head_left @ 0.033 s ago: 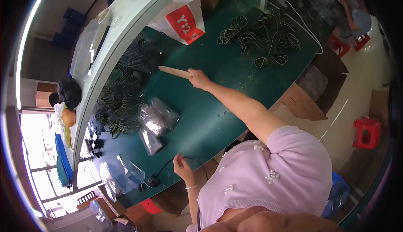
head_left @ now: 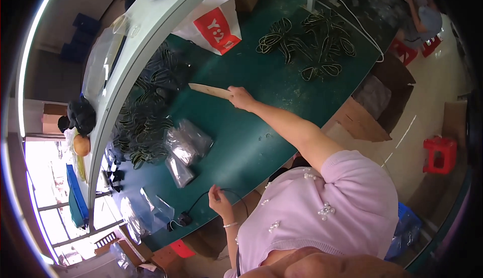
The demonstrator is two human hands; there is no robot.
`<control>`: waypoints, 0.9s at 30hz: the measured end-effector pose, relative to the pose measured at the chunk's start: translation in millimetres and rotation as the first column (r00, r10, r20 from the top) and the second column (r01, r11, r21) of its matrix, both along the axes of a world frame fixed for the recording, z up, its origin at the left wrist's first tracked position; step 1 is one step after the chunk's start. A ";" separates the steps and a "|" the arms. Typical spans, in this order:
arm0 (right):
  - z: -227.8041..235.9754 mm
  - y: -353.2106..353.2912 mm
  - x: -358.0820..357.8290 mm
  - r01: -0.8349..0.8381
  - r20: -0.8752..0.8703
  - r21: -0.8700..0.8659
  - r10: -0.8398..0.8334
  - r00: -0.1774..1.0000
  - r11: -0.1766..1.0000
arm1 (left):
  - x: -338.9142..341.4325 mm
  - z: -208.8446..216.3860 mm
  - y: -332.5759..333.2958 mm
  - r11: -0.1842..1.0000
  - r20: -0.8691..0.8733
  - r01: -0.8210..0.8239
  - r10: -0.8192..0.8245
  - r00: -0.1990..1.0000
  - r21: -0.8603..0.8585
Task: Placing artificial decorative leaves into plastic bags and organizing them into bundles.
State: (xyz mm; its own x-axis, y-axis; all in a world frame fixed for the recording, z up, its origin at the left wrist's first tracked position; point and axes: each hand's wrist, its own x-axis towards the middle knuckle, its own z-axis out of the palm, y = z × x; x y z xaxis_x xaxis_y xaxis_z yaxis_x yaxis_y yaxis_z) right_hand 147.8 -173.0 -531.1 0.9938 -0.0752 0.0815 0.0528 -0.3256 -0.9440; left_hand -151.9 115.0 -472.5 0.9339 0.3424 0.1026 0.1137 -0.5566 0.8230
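My right hand (head_left: 241, 98) is stretched out over the green table (head_left: 241, 142), fingers wrapped round one end of a flat tan strip (head_left: 209, 90). The strip's far end points left, toward a heap of dark cord bundles (head_left: 146, 122); whether it is wood or card I cannot tell. My left hand (head_left: 219, 201) hovers near the front edge with its fingers curled together; anything inside them is hidden. A black cable (head_left: 204, 195) passes behind that hand from a black plug (head_left: 185, 218). Clear plastic bags (head_left: 187, 145) lie stacked between the heap and my left hand.
More looped cords (head_left: 317, 41) lie at the far right of the table, and a white and red bag (head_left: 216, 24) stands at the back. A pale curved frame (head_left: 113, 87) arches over the left side. Open cardboard boxes (head_left: 359, 117) and a red stool (head_left: 439, 155) stand to the right.
My right hand and the tan strip have come very slightly nearer to me. The background has shifted a little to the left in view. My left hand keeps its pose.
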 end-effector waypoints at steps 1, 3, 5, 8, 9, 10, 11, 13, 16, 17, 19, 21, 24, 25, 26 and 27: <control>10.0 -18.2 -32.2 -0.040 -0.194 0.172 0.074 0.978 0.984 | -3.9 -3.8 -1.9 1.000 0.001 0.013 -0.013 1.000 -0.016; -25.5 -79.7 -97.6 -0.071 -0.357 0.188 0.136 0.924 0.980 | -1.7 -6.5 -17.2 0.997 -0.002 0.067 -0.067 0.998 -0.040; -60.1 -143.5 -180.2 -0.070 -0.504 0.249 0.191 0.842 0.966 | -4.6 -11.3 -20.3 0.996 -0.055 0.076 -0.078 0.995 -0.038; -69.0 -254.5 -331.4 0.174 -0.644 0.414 0.153 0.750 0.893 | 2.5 -21.8 -32.0 0.992 -0.098 0.107 -0.113 0.989 -0.065; -35.4 -273.4 -369.7 0.316 -0.702 0.448 0.110 0.703 0.836 | 1.8 -24.8 -32.8 0.992 -0.088 0.100 -0.107 0.990 -0.077; -19.8 -295.6 -409.9 0.407 -0.730 0.416 0.032 0.683 0.813 | 4.1 -28.0 -38.0 0.991 -0.089 0.102 -0.109 0.990 -0.086; -1.7 -313.7 -442.9 0.416 -0.720 0.408 0.006 0.694 0.813 | 7.2 -30.0 -42.2 0.988 -0.068 0.106 -0.114 0.991 -0.117; 17.6 -330.8 -487.8 0.537 -0.710 0.448 -0.080 0.700 0.715 | 17.7 -31.3 -53.8 0.981 -0.052 0.122 -0.131 0.990 -0.152; 28.1 -319.8 -493.8 0.658 -0.669 0.450 -0.260 0.696 0.603 | 33.8 -27.2 -68.5 0.981 -0.103 0.124 -0.140 0.985 -0.147; 21.4 -311.0 -489.1 0.642 -0.672 0.450 -0.238 0.701 0.620 | 40.1 -24.3 -72.2 0.978 -0.087 0.162 -0.174 0.981 -0.130; -2.1 -290.7 -464.7 0.681 -0.662 0.521 -0.261 0.703 0.514 | 43.7 -21.1 -77.9 0.976 -0.067 0.190 -0.198 0.978 -0.104; -10.6 -265.7 -435.2 0.664 -0.693 0.551 -0.166 0.702 0.505 | 48.8 -22.2 -76.9 0.977 -0.064 0.201 -0.206 0.977 -0.067; -45.7 -242.1 -386.5 0.616 -0.704 0.572 -0.060 0.707 0.541 | 51.2 -3.1 -79.7 0.959 -0.049 0.282 -0.282 0.958 -0.021; -59.8 -242.2 -368.0 0.576 -0.688 0.568 -0.045 0.724 0.588 | 46.5 2.3 -70.5 0.977 -0.042 0.212 -0.212 0.976 -0.002; -69.4 -243.5 -349.2 0.536 -0.680 0.582 0.006 0.733 0.612 | 42.9 7.1 -60.1 0.977 -0.034 0.213 -0.213 0.976 -0.013; -78.1 -245.4 -329.7 0.590 -0.717 0.552 -0.025 0.696 0.589 | 38.4 12.3 -47.5 0.975 -0.024 0.221 -0.221 0.975 -0.026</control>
State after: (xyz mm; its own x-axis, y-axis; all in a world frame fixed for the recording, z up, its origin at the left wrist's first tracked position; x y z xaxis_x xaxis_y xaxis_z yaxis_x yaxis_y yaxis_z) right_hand -181.9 -418.4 -609.3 0.6812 -0.1350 -0.7196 -0.5413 0.5689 -0.6191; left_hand -113.5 67.6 -460.2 0.9890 0.1293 0.0714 0.0118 -0.5510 0.8344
